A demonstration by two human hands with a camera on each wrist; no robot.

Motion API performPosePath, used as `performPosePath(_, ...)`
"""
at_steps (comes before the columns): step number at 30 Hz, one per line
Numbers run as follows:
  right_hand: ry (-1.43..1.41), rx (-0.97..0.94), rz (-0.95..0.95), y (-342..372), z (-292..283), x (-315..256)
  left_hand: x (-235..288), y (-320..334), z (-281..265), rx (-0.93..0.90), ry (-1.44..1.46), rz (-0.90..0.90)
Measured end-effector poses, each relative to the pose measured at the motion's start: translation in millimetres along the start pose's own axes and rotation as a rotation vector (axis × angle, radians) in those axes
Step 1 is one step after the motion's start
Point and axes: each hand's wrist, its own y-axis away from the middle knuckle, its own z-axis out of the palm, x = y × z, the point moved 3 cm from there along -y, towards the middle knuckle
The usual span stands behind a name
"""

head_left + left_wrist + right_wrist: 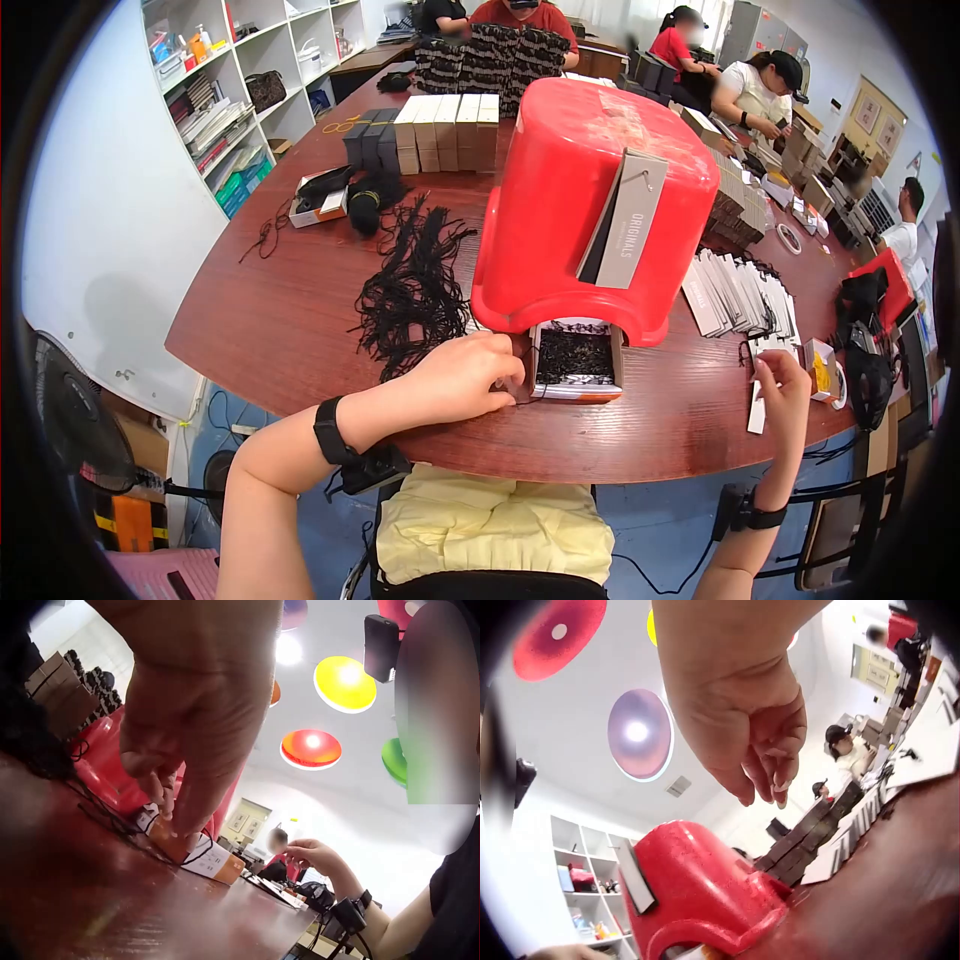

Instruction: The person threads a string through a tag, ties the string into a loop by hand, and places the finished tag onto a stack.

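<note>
A dark red table (290,300) is stretching beneath everything. On it a red stool (600,190) is standing at 1 o'clock from the left hand, a grey "ORIGINALS" tag lying against its side. A heap of black cords (415,290) is spreading at 11 o'clock from that hand, and a fanned row of tags (740,295) is lying at 11 o'clock from the right hand.

The left hand (460,378) is resting low at the table, fingers bent; whether they are clamping anything I cannot tell. The right hand (785,380) is hanging in the air, its fingers loosely curled and holding nothing visible.

The cord box (575,372) is sitting at 3 o'clock from the left fingers, just beside them, its far end reaching into the stool's arch. A loose tag (756,415) is lying at 7 o'clock from the right hand. A single black strand (186,863) is curving close by the left fingertips.
</note>
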Motion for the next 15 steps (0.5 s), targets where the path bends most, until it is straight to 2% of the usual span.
performPosePath(2, -0.008, -0.024, -0.059, 4.2, 10.2, -17.4, 3.7, -0.9, -1.0, 0.081, -0.009, 0.167)
performPosePath(3, -0.005, -0.024, -0.059, 6.5, 14.7, -26.5, 5.6, -1.5, -0.6, 0.082, -0.006, 0.168)
performPosePath(5, -0.048, -0.072, -0.098, 11.2, 21.9, -45.8, 23.0, -0.2, 1.9, 0.068, -0.224, 0.466)
performPosePath(6, -0.011, -0.089, -0.118, 11.8, 24.3, -50.9, 29.5, 1.4, 4.5, 0.082, -0.336, 0.558)
performPosePath(7, -0.007, -0.088, -0.113, 13.2, 26.3, -55.8, 31.2, -0.1, 7.0, 0.081, -0.332, 0.562)
performPosePath(9, -0.002, -0.137, -0.155, 15.4, 30.7, -66.1, 35.2, -2.0, 14.9, 0.034, -0.608, 0.662)
performPosePath(10, -0.007, -0.152, -0.150, 16.3, 32.5, -66.5, 35.5, -3.8, 13.6, 0.008, -0.642, 0.680)
performPosePath(11, -0.003, -0.149, -0.152, 16.6, 33.8, -67.4, 34.7, -5.9, 12.6, 0.013, -0.642, 0.683)
performPosePath(13, -0.039, -0.184, -0.165, 17.7, 38.3, -70.4, 32.8, -10.7, 6.8, 0.093, -0.352, 0.636)
performPosePath(14, -0.085, -0.211, -0.150, 18.0, 41.8, -73.2, 33.0, -12.1, 6.8, 0.094, -0.351, 0.642)
performPosePath(15, -0.083, -0.207, -0.148, 17.9, 45.8, -74.9, 31.8, -15.2, -2.2, 0.238, -0.030, 0.515)
